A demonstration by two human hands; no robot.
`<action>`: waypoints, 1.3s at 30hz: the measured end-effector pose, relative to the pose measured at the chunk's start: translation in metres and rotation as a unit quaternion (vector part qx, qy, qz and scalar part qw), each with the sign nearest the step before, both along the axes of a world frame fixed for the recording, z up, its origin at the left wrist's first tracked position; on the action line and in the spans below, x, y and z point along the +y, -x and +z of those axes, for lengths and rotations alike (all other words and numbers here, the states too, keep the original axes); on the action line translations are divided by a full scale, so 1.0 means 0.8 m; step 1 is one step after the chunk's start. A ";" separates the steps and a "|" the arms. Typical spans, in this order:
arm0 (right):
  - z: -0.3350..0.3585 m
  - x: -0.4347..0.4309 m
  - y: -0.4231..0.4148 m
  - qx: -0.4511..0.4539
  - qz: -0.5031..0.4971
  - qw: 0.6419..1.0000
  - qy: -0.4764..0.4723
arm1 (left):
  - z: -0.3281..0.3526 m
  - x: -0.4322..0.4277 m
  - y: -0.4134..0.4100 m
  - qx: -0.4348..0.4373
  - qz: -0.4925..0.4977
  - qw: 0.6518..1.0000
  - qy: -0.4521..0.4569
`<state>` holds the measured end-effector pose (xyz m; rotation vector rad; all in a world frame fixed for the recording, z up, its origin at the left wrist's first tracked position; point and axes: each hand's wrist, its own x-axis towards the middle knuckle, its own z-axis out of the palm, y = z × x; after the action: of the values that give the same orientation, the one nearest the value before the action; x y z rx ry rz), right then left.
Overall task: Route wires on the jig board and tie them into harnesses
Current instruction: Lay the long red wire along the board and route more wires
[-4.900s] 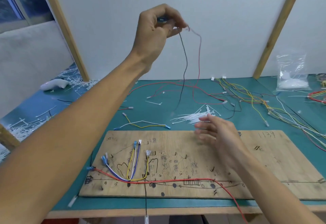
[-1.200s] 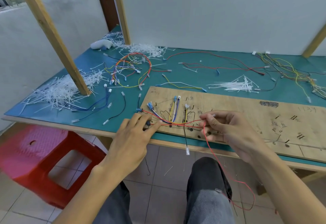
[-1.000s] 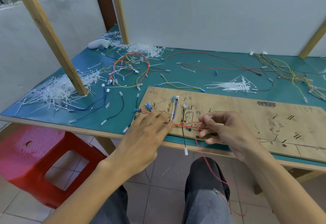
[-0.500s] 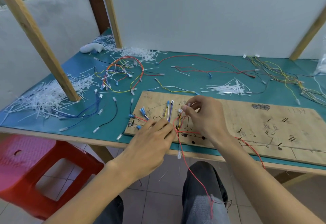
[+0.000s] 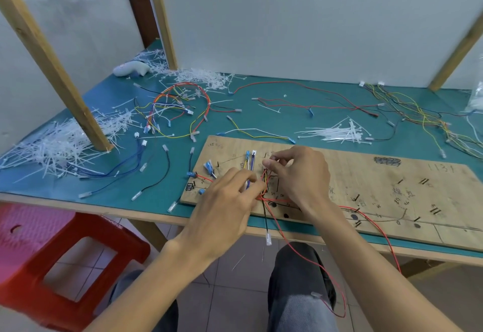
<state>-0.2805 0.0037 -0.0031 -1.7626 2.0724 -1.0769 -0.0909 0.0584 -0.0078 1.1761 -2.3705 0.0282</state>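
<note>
Left hand (image 5: 224, 209) is laid, fingers straight, on the routed wires (image 5: 264, 188) at the jig board's (image 5: 379, 190) left end. A red wire (image 5: 280, 227), draped over the table edge (image 5: 130, 214), is pinched by the right hand (image 5: 300, 175). Bare board lies rightward.

- Flat rectangular bare-wood jig board (image 5: 392, 182), at 3 o'clock: unfinished ply, matt, with visible grain and ink marks.
- Teal counter (image 5: 287, 120): smooth and matt, with a wooden front edge.
- Thin red plastic-sheathed wire (image 5: 376, 224): slightly glossy.
- Heap of white plastic cable ties (image 5: 60, 146), at 9 o'clock: smooth and pale.
- Red moulded plastic stool (image 5: 86, 250), at 7 o'clock: glossy.
- Pale wooden posts (image 5: 52, 65): raw and matt.
- Grey trouser cloth (image 5: 295, 305), at 6 o'clock: matt weave.
</note>
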 end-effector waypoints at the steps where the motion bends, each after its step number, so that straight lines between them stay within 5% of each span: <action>1: 0.000 0.000 0.000 -0.002 -0.002 1.000 0.001 | 0.000 -0.002 0.000 0.000 0.000 1.000 0.001; 9: -0.002 -0.003 -0.005 0.077 -0.020 0.997 -0.007 | -0.008 -0.015 0.001 -0.043 -0.016 0.998 0.049; 19: -0.001 0.001 -0.005 0.191 0.059 0.980 -0.017 | -0.020 -0.013 -0.009 0.020 -0.031 0.998 0.052; 29: 0.014 0.050 -0.001 0.059 0.106 0.992 0.036 | -0.018 -0.004 -0.007 0.052 -0.039 0.997 0.038; 39: 0.015 0.136 0.026 0.173 0.198 0.960 -0.099 | -0.015 -0.002 0.001 0.073 -0.047 0.996 0.023</action>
<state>-0.3015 0.1125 0.0091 -2.2494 1.7958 -0.4593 -0.0916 0.0567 -0.0198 1.0078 -2.2820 -0.0330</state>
